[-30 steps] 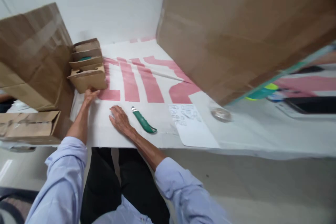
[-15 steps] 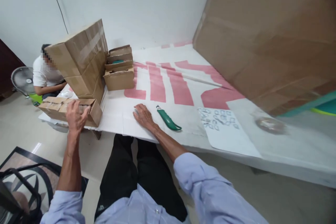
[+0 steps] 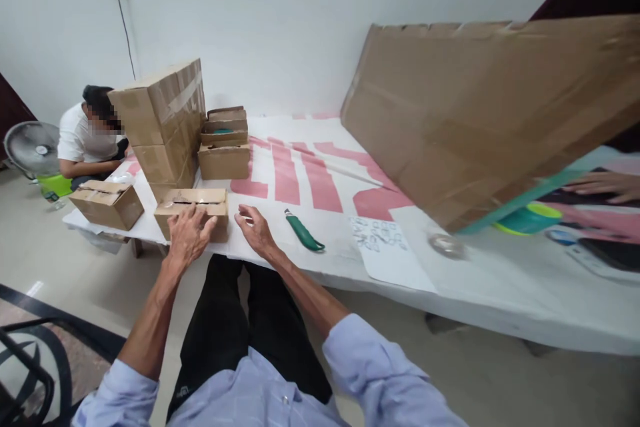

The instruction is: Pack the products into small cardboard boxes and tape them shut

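My left hand (image 3: 190, 233) rests against the front and top edge of a small cardboard box (image 3: 219, 213) at the table's front edge. Its fingers are bent and partly hidden against the box, so its grip is unclear. To the right of that box, my right hand (image 3: 257, 230) is held with fingers apart and nothing in it. A green-handled cutter (image 3: 304, 232) lies on the white cloth to the right of my right hand. Another small box (image 3: 107, 205) stands at the table's left end.
Stacked cartons (image 3: 167, 127) and several small open boxes (image 3: 224, 161) stand behind. A large cardboard sheet (image 3: 465, 107) leans at right, near a marked paper (image 3: 393, 257), a tape roll (image 3: 447, 246) and a person's hand (image 3: 607, 185). Another person (image 3: 83, 140) sits at far left.
My left hand has moved right with a box, which now stands apart from the box at the far left. My right hand has lifted and turned toward the box. The view has shifted.
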Tool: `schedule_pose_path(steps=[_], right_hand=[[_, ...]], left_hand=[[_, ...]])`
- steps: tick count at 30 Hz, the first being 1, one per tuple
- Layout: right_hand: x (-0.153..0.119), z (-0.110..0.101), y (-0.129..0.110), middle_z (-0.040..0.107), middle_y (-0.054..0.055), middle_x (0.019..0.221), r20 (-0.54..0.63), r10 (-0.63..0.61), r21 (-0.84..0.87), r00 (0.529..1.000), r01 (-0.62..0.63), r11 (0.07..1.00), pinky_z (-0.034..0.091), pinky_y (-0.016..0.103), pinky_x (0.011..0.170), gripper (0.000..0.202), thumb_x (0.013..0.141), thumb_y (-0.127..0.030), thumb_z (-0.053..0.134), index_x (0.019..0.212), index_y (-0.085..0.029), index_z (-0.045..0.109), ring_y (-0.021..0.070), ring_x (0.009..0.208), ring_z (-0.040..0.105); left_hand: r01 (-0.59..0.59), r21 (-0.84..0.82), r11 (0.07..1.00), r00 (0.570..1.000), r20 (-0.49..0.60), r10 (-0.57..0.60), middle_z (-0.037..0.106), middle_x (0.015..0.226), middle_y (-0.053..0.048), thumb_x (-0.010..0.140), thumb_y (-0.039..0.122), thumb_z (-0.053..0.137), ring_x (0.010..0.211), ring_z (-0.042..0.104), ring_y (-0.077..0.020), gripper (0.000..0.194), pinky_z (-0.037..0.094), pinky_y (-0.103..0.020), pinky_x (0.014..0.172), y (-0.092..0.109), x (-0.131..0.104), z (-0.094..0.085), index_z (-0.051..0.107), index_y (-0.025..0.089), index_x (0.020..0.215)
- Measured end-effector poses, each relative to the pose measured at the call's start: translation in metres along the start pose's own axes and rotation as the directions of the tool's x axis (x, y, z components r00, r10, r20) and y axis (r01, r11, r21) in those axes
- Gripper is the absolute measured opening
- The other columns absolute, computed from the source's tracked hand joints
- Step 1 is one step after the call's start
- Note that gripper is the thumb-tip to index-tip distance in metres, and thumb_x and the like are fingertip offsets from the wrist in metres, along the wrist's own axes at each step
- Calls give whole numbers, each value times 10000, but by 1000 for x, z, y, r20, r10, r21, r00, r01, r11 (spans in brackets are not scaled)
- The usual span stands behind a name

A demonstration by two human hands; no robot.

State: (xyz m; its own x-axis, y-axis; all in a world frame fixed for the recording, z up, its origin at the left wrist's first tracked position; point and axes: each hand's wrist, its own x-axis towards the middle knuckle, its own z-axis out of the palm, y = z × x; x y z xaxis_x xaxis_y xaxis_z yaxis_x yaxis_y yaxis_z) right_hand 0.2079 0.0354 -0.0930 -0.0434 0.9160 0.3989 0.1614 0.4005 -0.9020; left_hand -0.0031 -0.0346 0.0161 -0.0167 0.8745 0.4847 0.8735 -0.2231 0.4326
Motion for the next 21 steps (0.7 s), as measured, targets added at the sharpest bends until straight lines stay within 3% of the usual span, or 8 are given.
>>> schedule_pose_path(steps=[2, 4, 6, 8, 12, 16, 21], right_hand=[[-2, -10, -7, 717, 165, 1360, -14, 27, 33, 1000, -26, 999, 589, 531, 1037, 583, 959, -646, 635, 1351, -220, 703, 326, 1226, 696], [-5, -19, -11, 723, 166, 1371, -12, 41, 44, 999, -40, 998, 584, 530, 1052, 610, 949, -671, 644, 1361, -225, 708, 333, 1250, 690], [-7, -24, -15, 721, 175, 1388, -6, 53, 52, 999, -53, 997, 579, 531, 1066, 642, 939, -693, 645, 1366, -218, 712, 345, 1277, 680], [-9, -24, -19, 722, 185, 1395, -1, 60, 66, 998, -60, 996, 575, 531, 1079, 666, 936, -709, 632, 1359, -201, 717, 355, 1290, 675], [-18, -30, -22, 721, 169, 1412, -19, 55, 77, 998, -53, 996, 579, 511, 1078, 657, 956, -688, 606, 1378, -193, 704, 348, 1286, 674], [-31, -61, -21, 752, 171, 1350, -103, 91, 16, 990, -90, 996, 588, 525, 1055, 628, 945, -670, 622, 1326, -180, 720, 358, 1241, 688], [-40, -92, -24, 786, 148, 1258, -146, 119, -23, 982, -123, 992, 600, 526, 1030, 549, 917, -650, 657, 1214, -199, 757, 340, 1170, 718]], left_hand=[[-1, -115, 993, 997, -81, -9, 605, 1579, -167, 973, 494, 656, 1489, 530, -373, 471, 324, -563, 1266, -9, 3, -9, 707, 246, 1370], [122, -229, 966, 971, -172, -164, 546, 1626, -181, 933, 498, 682, 1557, 451, -373, 591, 326, -539, 1284, -29, 12, -20, 639, 212, 1448], [290, -397, 871, 935, -77, -346, 579, 1580, -219, 900, 489, 681, 1510, 505, -388, 649, 384, -538, 1255, -51, 22, -25, 611, 155, 1452], [349, -472, 809, 925, 34, -380, 665, 1463, -241, 885, 502, 661, 1389, 616, -398, 632, 464, -540, 1191, -65, 25, -22, 645, 107, 1378], [327, -532, 781, 941, 110, -320, 733, 1365, -193, 835, 557, 705, 1272, 692, -366, 638, 530, -514, 1122, -63, 9, -4, 676, 139, 1317], [321, -604, 729, 945, 255, -205, 733, 1348, -177, 713, 568, 867, 1221, 710, -357, 734, 603, -471, 985, -51, -13, 3, 681, 182, 1309], [252, -712, 656, 946, 323, -13, 582, 1576, -178, 614, 441, 971, 1519, 509, -403, 903, 549, -490, 1092, -51, -8, 11, 591, 262, 1414]])
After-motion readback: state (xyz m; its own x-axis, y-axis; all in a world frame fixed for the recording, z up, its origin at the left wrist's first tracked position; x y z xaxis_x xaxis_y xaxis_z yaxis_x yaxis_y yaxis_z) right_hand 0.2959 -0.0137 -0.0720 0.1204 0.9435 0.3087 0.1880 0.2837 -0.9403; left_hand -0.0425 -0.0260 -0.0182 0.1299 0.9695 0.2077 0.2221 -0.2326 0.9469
